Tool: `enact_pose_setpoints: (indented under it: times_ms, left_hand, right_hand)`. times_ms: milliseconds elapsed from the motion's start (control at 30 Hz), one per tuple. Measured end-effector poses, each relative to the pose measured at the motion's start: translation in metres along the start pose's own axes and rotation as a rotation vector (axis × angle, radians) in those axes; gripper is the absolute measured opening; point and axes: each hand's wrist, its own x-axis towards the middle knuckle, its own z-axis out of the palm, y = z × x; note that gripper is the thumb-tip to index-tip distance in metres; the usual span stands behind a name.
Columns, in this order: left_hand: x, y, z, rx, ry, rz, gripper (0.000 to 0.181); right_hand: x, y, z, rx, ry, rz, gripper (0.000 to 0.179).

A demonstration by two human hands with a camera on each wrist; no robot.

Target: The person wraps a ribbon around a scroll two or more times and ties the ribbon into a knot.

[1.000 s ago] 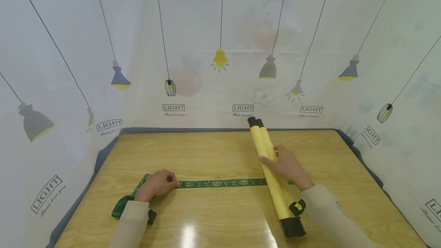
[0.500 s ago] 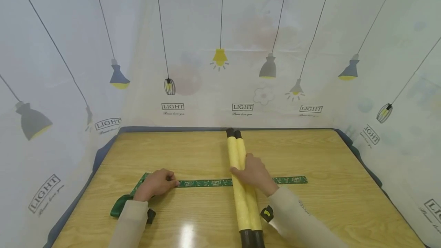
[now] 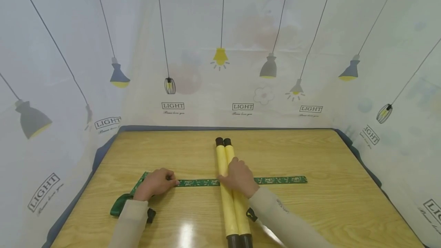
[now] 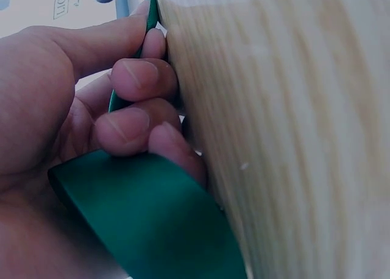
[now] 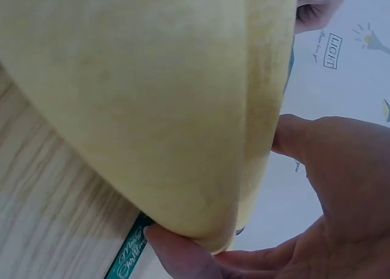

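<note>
Left hand (image 3: 156,183): thumb and forefinger pinched together on the green ribbon (image 3: 199,183). Right hand (image 3: 238,176): thumb and fingers curled round two yellow tubes (image 3: 226,204), side by side across the ribbon, above the table (image 3: 310,152); whether they bear on it cannot be told. Recommended: ribbon flat and taut, tubes square across it, pressed together against rolling.

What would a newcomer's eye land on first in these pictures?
Likely two long yellow tubes in the right hand, crossing over a printed green ribbon on the wood-grain table. Next come the left hand, pinching that ribbon to their left, then the hanging lamps printed on the white backdrop behind.
</note>
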Motion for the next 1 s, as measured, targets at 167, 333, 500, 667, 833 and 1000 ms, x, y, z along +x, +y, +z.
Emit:
enact_pose_setpoints:
  times_ms: [167,333,500,667,833,1000]
  left_hand:
    - [0.001,0.001,-0.001,-0.001,-0.008,0.012,0.024]
    - [0.003,0.000,-0.003,-0.001,-0.005,0.023,0.024]
    - [0.004,-0.003,-0.004,-0.011,-0.033,0.029,0.026]
    - [0.005,-0.005,-0.007,-0.031,-0.066,0.078,0.028]
    - [0.006,-0.003,-0.010,-0.047,-0.095,0.102,0.029]
    - [0.004,-0.002,-0.010,-0.050,-0.098,0.092,0.025]
  right_hand:
    - [0.001,-0.002,0.005,-0.030,0.005,0.001,0.066]
    - [0.003,-0.003,0.008,-0.054,0.012,0.025,0.074]
    - [0.001,-0.001,0.010,-0.047,0.007,0.023,0.080]
    - [0.000,0.009,0.005,-0.033,-0.002,-0.007,0.087]
    - [0.004,0.028,-0.005,-0.039,-0.031,-0.051,0.088]
    - [0.009,0.052,-0.019,0.052,-0.047,-0.085,0.074]
